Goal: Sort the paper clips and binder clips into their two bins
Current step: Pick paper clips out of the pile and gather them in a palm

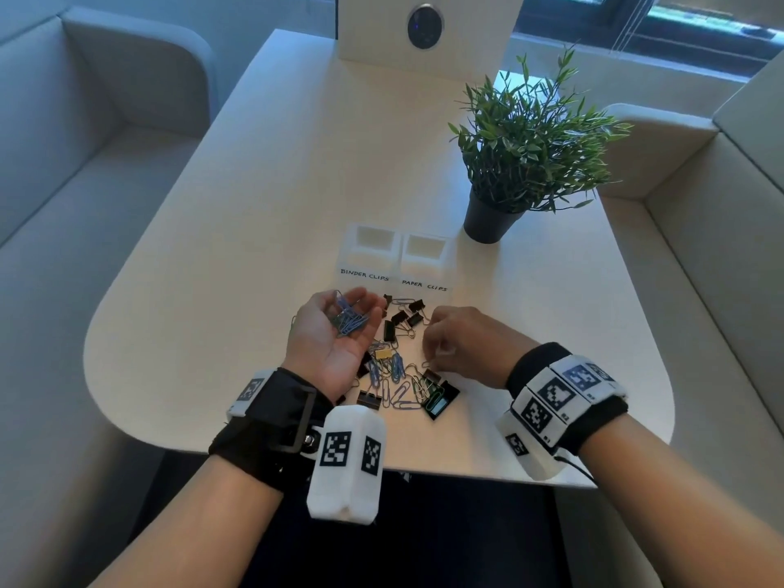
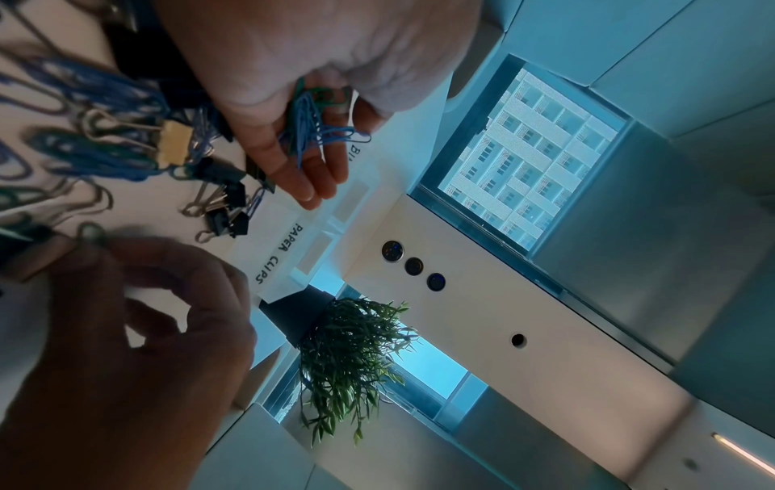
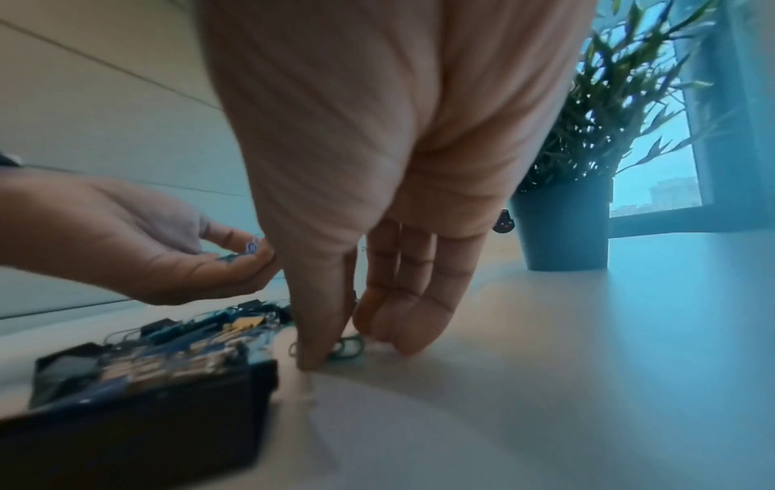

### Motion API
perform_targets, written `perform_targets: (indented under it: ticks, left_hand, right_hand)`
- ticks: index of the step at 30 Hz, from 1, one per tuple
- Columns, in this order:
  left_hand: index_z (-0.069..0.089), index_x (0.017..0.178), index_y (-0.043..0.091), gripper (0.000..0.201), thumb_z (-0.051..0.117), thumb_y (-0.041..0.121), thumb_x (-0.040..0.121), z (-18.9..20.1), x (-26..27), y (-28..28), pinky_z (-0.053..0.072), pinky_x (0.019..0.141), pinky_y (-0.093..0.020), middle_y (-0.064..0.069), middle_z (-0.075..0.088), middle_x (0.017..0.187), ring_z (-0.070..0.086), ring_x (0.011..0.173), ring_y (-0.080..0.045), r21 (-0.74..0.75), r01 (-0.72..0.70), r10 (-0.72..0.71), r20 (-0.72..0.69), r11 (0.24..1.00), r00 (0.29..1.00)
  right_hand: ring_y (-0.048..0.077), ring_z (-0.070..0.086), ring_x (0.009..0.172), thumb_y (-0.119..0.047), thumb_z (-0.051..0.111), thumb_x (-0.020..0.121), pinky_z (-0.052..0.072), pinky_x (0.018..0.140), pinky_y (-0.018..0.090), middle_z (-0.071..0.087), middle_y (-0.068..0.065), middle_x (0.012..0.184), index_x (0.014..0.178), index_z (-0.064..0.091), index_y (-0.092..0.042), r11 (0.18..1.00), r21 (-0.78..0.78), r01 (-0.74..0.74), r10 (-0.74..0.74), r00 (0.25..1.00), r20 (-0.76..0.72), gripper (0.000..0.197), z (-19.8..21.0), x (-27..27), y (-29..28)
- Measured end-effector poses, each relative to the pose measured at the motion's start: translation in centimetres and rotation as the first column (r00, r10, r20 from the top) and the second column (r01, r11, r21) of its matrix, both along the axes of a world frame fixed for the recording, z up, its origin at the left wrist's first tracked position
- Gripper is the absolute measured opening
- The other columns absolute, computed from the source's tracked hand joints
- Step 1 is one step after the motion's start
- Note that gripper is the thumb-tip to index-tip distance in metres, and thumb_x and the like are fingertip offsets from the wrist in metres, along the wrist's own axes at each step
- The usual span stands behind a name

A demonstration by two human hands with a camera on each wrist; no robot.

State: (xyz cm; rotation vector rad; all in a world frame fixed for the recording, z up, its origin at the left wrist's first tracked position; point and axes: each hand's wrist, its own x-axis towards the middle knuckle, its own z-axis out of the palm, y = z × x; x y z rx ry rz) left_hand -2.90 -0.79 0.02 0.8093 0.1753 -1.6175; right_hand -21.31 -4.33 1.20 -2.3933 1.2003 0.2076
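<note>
Head view: both bins [image 1: 425, 252] look empty. Our cupped left hand [image 1: 339, 333] cradles paper clips [image 1: 350, 320]; our right hand [image 1: 460, 345] pinches another off the worktop [image 1: 212, 333] pile [image 1: 403, 375].

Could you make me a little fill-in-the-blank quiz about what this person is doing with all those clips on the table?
1. The left hand, palm up, cups a bunch of ____ clips.
2. The bin nearer the potted plant is labelled ____ clips.
3. Both bins look ____ inside.
4. The right hand reaches its fingers down to a clip on the ____.

Missing words: paper; paper; empty; table
</note>
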Motion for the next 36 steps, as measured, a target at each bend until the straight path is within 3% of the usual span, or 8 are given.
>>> perform_targets:
  ticks: [4,8,12,20,24,28,32,36]
  left_hand:
    - [0.062,0.085,0.000,0.035,0.040,0.023,0.097,-0.1,0.0,0.0,0.058,0.071,-0.029,-0.013,0.066,0.073,0.065,0.081,-0.026,-0.008,-0.014,0.014,0.007,1.000,1.000]
    - [0.062,0.084,-0.001,0.034,0.041,0.022,0.097,-0.2,0.1,0.2,0.059,0.070,-0.029,-0.013,0.066,0.074,0.066,0.082,-0.027,-0.017,-0.022,0.022,0.020,1.000,1.000]
    - [0.062,0.085,-0.002,0.034,0.041,0.022,0.097,-0.5,0.2,0.3,0.059,0.070,-0.029,-0.014,0.066,0.075,0.065,0.086,-0.028,-0.021,-0.022,0.022,0.028,1.000,0.999]
    - [0.062,0.085,0.000,0.034,0.040,0.021,0.098,-0.6,0.2,0.5,0.058,0.073,-0.029,-0.012,0.067,0.072,0.066,0.079,-0.025,-0.021,-0.014,0.015,0.047,1.000,0.999]
    - [0.062,0.085,0.000,0.034,0.040,0.022,0.097,-0.7,0.0,0.5,0.058,0.071,-0.027,-0.011,0.067,0.071,0.068,0.072,-0.023,-0.019,-0.002,0.003,0.052,1.000,0.999]
    - [0.063,0.086,0.000,0.032,0.041,0.021,0.097,-0.6,-0.1,0.5,0.058,0.071,-0.028,-0.011,0.067,0.073,0.070,0.068,-0.021,-0.020,0.007,-0.006,0.069,1.000,0.998]
    - [0.063,0.086,0.001,0.032,0.041,0.021,0.097,-0.5,-0.1,0.5,0.057,0.071,-0.028,-0.011,0.067,0.073,0.071,0.064,-0.020,-0.024,0.004,-0.003,0.075,1.000,0.997]
    - [0.062,0.085,0.001,0.031,0.041,0.021,0.096,-0.8,-0.3,0.5,0.056,0.073,-0.028,-0.012,0.065,0.080,0.069,0.072,-0.023,-0.019,0.016,-0.014,0.096,1.000,0.995]
  right_hand:
    - [0.011,0.054,0.069,-0.014,0.066,0.085,0.040,0.064,0.018,0.057,-0.004,0.077,0.077,0.060,-0.019,0.994,0.012,0.105,-0.106,0.987,0.120,0.011,0.3,0.1,0.0]
    - [0.001,0.059,0.063,-0.013,0.070,0.082,0.045,0.062,0.009,0.065,-0.007,0.072,0.095,0.069,-0.016,0.980,0.113,0.164,-0.191,0.937,0.292,0.014,0.5,2.0,1.0]
    - [0.016,0.064,0.076,-0.009,0.070,0.080,0.051,0.073,0.026,0.069,0.003,0.082,0.097,0.071,-0.010,0.997,0.031,0.071,-0.076,0.978,0.195,0.018,-0.1,3.9,1.7]
    - [0.021,0.064,0.078,-0.009,0.069,0.077,0.054,0.072,0.033,0.069,0.009,0.083,0.085,0.071,-0.007,0.983,-0.023,0.182,-0.173,0.960,0.221,0.008,-0.1,3.7,1.0]
    - [0.018,0.066,0.069,-0.005,0.068,0.073,0.053,0.067,0.027,0.071,0.007,0.074,0.084,0.074,-0.007,0.964,0.010,0.267,-0.257,0.915,0.310,0.013,-0.3,3.0,0.4]
    - [0.003,0.057,0.056,-0.005,0.070,0.073,0.042,0.057,0.006,0.067,-0.003,0.064,0.095,0.073,-0.014,0.946,0.073,0.317,-0.321,0.874,0.364,0.024,-0.2,2.4,0.0]
    - [-0.004,0.058,0.055,-0.005,0.074,0.070,0.043,0.060,0.004,0.068,-0.006,0.066,0.125,0.050,-0.026,0.927,0.123,0.354,-0.373,0.840,0.393,0.064,-0.1,1.8,0.1]
    - [0.001,0.059,0.056,-0.007,0.075,0.069,0.046,0.062,0.014,0.071,0.000,0.069,0.111,0.053,-0.025,0.914,0.141,0.380,-0.404,0.819,0.408,0.050,0.7,1.5,0.0]
